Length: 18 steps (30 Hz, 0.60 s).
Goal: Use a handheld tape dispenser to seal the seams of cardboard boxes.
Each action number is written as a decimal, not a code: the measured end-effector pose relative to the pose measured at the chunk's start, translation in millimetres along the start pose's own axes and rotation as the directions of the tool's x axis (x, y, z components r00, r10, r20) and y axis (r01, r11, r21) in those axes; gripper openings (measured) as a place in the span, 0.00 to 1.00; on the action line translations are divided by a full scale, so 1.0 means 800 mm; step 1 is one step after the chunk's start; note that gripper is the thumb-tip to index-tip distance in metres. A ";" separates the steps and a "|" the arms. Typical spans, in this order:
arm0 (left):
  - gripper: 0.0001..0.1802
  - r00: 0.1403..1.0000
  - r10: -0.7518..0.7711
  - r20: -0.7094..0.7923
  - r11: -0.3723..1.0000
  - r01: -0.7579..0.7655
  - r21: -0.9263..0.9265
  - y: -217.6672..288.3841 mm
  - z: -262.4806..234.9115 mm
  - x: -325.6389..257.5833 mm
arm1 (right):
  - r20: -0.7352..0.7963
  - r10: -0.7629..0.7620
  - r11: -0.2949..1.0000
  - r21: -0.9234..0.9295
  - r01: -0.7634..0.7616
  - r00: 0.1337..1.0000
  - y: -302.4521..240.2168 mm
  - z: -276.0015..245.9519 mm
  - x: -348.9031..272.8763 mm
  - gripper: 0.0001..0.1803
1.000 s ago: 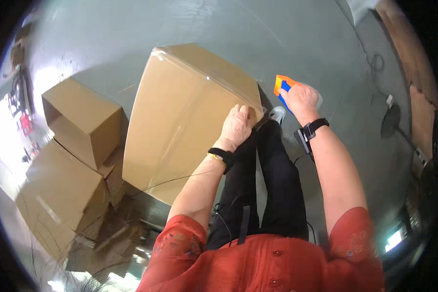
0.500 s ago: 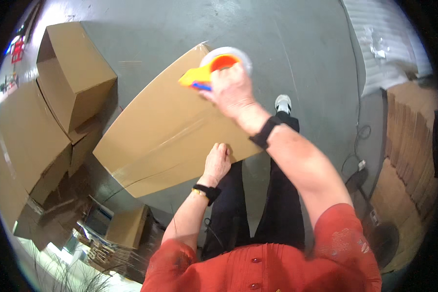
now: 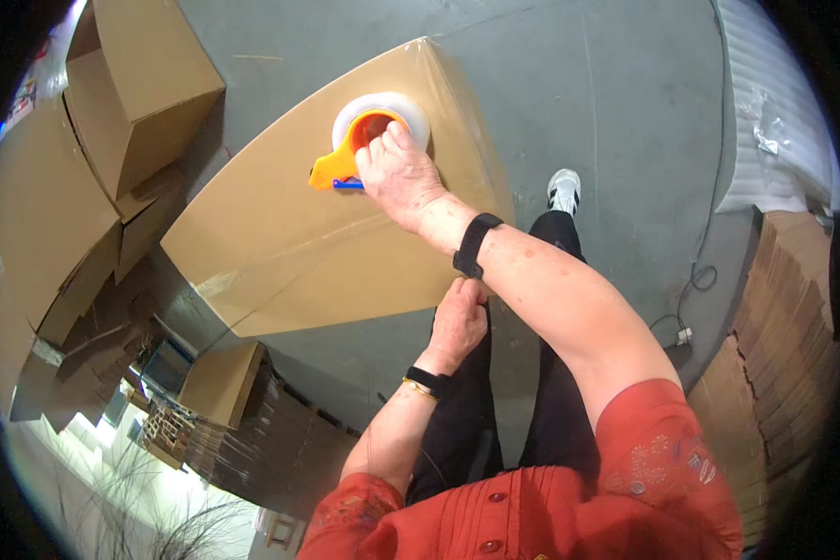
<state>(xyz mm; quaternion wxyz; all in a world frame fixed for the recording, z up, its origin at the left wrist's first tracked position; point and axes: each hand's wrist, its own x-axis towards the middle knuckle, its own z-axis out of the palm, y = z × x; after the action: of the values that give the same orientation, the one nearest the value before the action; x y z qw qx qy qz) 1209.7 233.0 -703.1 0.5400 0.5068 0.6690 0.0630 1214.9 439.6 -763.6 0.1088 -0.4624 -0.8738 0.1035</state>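
A large closed cardboard box lies in front of me on the grey floor. On its top, toward the far end, my right hand grips an orange and yellow tape dispenser holding a roll of clear tape. A black band sits on that wrist. My left hand holds the box's near edge against my legs, fingers curled over the rim. A strip of clear tape runs along the seam of the box toward its left end.
Several more cardboard boxes stand at the left, some open. Flattened cartons are stacked at the right, with white foam sheet above them. A cable and plug lie on the floor. My white shoe shows beyond the box.
My right hand has carried the tape dispenser from the box's far right corner onto its top. The view has tilted, and my left hand has slid down to the near edge.
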 end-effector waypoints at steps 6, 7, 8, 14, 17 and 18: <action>0.06 0.982 0.175 -0.077 0.968 -0.157 0.196 0.070 -0.098 0.039 | -0.062 0.018 0.996 0.085 -0.013 0.998 0.010 -0.033 -0.011 0.20; 0.06 0.971 0.228 -0.071 0.953 -0.208 0.221 0.083 -0.123 0.050 | -0.129 0.056 0.982 0.187 -0.031 0.990 0.018 -0.048 -0.013 0.20; 0.06 0.966 0.256 -0.045 0.933 -0.235 0.272 0.097 -0.145 0.059 | -0.119 0.055 0.984 0.174 -0.033 0.991 0.031 -0.060 -0.019 0.20; 0.07 0.880 0.438 -0.184 0.833 -0.321 0.450 0.174 -0.226 0.170 | -0.072 0.493 0.764 0.513 -0.391 0.867 0.110 -0.076 -0.122 0.27; 0.07 0.852 0.473 -0.224 0.777 -0.284 0.562 0.196 -0.241 0.244 | 0.040 0.614 0.672 0.498 -0.549 0.788 0.113 -0.077 -0.183 0.24; 0.07 0.851 0.477 -0.218 0.771 -0.287 0.568 0.200 -0.240 0.268 | 0.047 0.654 0.622 0.534 -0.572 0.755 0.112 -0.078 -0.205 0.23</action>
<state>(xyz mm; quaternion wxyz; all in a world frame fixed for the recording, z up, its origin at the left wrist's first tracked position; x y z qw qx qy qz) 1177.1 558.2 -664.8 0.2317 0.7400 0.6262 0.0809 1393.0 357.6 -744.3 0.2530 -0.6923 -0.5901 0.3294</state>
